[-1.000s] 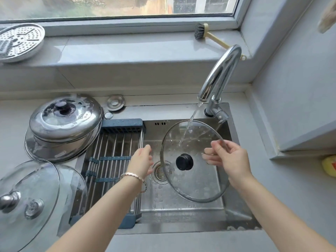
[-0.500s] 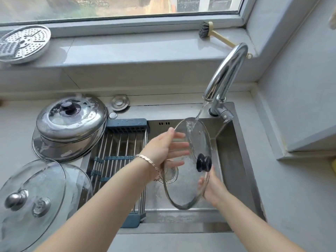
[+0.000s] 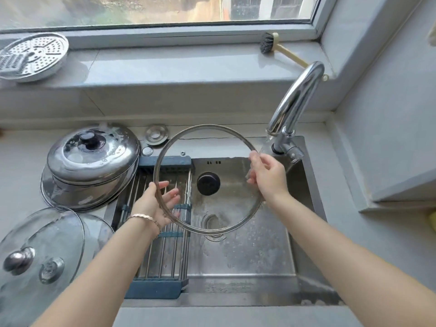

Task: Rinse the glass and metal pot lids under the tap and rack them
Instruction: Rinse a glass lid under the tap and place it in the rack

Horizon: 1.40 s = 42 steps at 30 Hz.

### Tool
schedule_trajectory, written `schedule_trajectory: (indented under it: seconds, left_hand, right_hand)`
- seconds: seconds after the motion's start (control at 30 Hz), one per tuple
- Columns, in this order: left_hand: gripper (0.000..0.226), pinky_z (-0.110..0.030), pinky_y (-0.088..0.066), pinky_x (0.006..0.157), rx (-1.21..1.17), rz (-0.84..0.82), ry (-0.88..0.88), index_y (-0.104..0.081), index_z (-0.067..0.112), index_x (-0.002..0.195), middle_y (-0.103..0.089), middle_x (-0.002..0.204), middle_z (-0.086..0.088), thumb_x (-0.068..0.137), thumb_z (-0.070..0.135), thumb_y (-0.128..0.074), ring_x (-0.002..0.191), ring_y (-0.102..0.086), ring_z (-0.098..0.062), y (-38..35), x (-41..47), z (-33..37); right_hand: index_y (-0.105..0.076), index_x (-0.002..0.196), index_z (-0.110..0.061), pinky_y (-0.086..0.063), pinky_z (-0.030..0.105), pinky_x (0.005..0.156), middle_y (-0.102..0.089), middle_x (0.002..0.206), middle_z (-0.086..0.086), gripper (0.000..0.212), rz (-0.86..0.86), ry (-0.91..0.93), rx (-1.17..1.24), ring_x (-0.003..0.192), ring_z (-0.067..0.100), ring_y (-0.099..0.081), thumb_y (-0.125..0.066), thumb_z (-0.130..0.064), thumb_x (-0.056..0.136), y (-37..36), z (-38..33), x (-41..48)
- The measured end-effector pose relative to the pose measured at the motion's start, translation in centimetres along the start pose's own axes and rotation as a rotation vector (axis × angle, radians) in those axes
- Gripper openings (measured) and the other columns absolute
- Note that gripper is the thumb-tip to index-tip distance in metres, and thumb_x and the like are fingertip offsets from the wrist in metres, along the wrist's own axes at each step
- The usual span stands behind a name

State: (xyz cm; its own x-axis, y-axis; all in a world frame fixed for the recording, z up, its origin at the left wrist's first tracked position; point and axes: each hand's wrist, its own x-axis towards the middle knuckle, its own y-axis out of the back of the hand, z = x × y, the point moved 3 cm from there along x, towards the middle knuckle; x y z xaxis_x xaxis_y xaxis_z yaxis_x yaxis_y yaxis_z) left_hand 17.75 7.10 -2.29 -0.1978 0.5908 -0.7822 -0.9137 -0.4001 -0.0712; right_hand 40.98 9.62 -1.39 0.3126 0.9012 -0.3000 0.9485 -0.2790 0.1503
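I hold a round glass lid (image 3: 226,208) with a black knob (image 3: 208,183) tilted up above the sink (image 3: 254,260), its face toward me. My left hand (image 3: 153,206) grips its lower left rim, with fingers showing through the glass. My right hand (image 3: 267,179) pinches the right rim just below the tap spout (image 3: 295,100), where a faint stream of water seems to fall. A roll-up rack (image 3: 162,241) with blue ends lies bare over the sink's left part. Stacked metal lids (image 3: 92,159) sit left of it, and glass lids (image 3: 40,251) lie at the lower left.
A perforated steamer plate (image 3: 30,55) and a dish brush (image 3: 269,43) rest on the window sill. A small metal disc (image 3: 156,134) lies behind the sink. Grey walls close in at the right, where something yellow (image 3: 433,224) peeks in.
The lid swung from edge-on under the water to face me and rose up and left. My right hand shifted from its bottom to its right rim; my left stopped rubbing and took the left rim.
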Motion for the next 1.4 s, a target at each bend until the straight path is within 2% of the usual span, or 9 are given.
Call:
schedule_trajectory:
  seconds: [0.17,0.33,0.47,0.63,0.73,0.87,1.0,1.23,1.4]
  left_hand:
    - [0.036,-0.051,-0.042,0.09,-0.129,-0.075,0.267,-0.053,0.016,0.088,-0.059,0.106,-0.012,0.098,0.042,-0.03,0.085,-0.06,-0.029,-0.6,0.8,-3.7]
    - [0.04,-0.04,-0.053,0.075,-0.11,-0.155,0.325,-0.047,0.013,0.085,-0.069,0.091,-0.014,0.097,0.047,-0.03,0.076,-0.067,-0.029,-2.3,0.8,-5.2]
    - [0.044,-0.027,-0.055,0.047,-0.131,-0.193,0.135,-0.04,0.014,0.065,-0.072,0.077,-0.012,0.095,0.045,-0.034,0.056,-0.07,-0.023,-4.8,0.1,-3.9]
    - [0.033,-0.021,-0.054,0.042,-0.045,-0.175,-0.198,-0.041,0.009,0.108,-0.07,0.062,-0.01,0.097,0.039,-0.033,0.05,-0.068,-0.017,-6.9,-1.2,-2.2]
    - [0.028,-0.02,-0.054,0.043,-0.007,-0.176,-0.29,-0.045,0.013,0.096,-0.068,0.069,-0.015,0.097,0.039,-0.035,0.05,-0.068,-0.017,-7.2,-2.1,-1.8]
    - [0.028,-0.021,-0.054,0.043,-0.013,-0.159,-0.332,-0.044,0.015,0.086,-0.069,0.066,-0.013,0.096,0.04,-0.036,0.049,-0.068,-0.017,-6.2,-2.6,-0.9]
    - [0.026,-0.021,-0.054,0.043,-0.004,-0.157,-0.343,-0.043,0.017,0.087,-0.07,0.058,-0.009,0.095,0.041,-0.036,0.049,-0.068,-0.016,-4.2,-2.6,0.1]
    - [0.025,-0.022,-0.055,0.043,0.045,-0.148,-0.319,-0.044,0.016,0.084,-0.07,0.058,-0.011,0.095,0.039,-0.041,0.05,-0.069,-0.019,-3.7,-2.8,0.9]
    - [0.028,-0.033,-0.057,0.05,0.347,-0.246,-0.355,-0.043,0.009,0.074,-0.069,0.073,-0.025,0.092,0.027,-0.054,0.052,-0.067,-0.026,-7.9,-3.4,1.1]
  right_hand:
    - [-0.063,0.071,-0.012,-0.053,0.034,0.057,-0.063,0.056,0.003,0.034,-0.086,0.256,-0.388,0.046,0.016,-0.061,-0.054,-0.041,0.087,-1.1,-5.3,0.3]
    - [-0.06,0.065,0.001,-0.051,0.041,0.067,-0.065,0.068,0.021,0.047,0.076,0.204,-0.602,0.065,0.036,-0.062,-0.049,-0.039,0.089,2.2,-3.3,2.9]
    - [-0.064,0.073,-0.001,-0.049,0.036,0.071,-0.066,0.072,0.014,0.039,0.063,-0.005,-0.565,0.07,0.034,-0.062,-0.045,-0.032,0.09,5.6,1.2,3.6]
    - [-0.053,0.126,-0.014,-0.035,0.035,0.096,-0.058,0.115,0.011,0.042,0.005,0.148,-0.785,0.116,0.029,-0.044,-0.043,-0.04,0.094,5.0,3.0,0.5]
    - [-0.046,0.122,-0.021,-0.042,0.034,0.077,-0.059,0.092,0.002,0.04,-0.242,0.271,-0.749,0.091,0.023,-0.055,-0.043,-0.047,0.092,2.0,1.6,-1.3]
    - [-0.049,0.096,-0.022,-0.047,0.031,0.062,-0.062,0.078,0.001,0.036,-0.263,0.293,-0.628,0.065,0.016,-0.059,-0.064,-0.05,0.079,0.2,0.1,-1.5]
    - [-0.052,0.079,-0.015,-0.035,0.017,0.032,-0.059,0.052,-0.001,0.03,-0.435,0.156,-0.275,0.031,0.008,-0.05,-0.079,-0.027,0.071,-0.6,0.0,-1.3]
    - [-0.051,0.074,-0.013,-0.032,0.016,0.026,-0.053,0.036,0.005,0.026,-0.363,0.014,0.003,0.027,0.015,-0.052,-0.049,-0.03,0.094,-1.6,1.7,-1.0]
    - [-0.046,0.062,-0.013,-0.047,0.027,0.043,-0.057,0.051,0.007,0.039,-0.143,-0.055,-0.289,0.044,0.024,-0.062,-0.04,-0.024,0.098,1.0,4.6,-0.8]
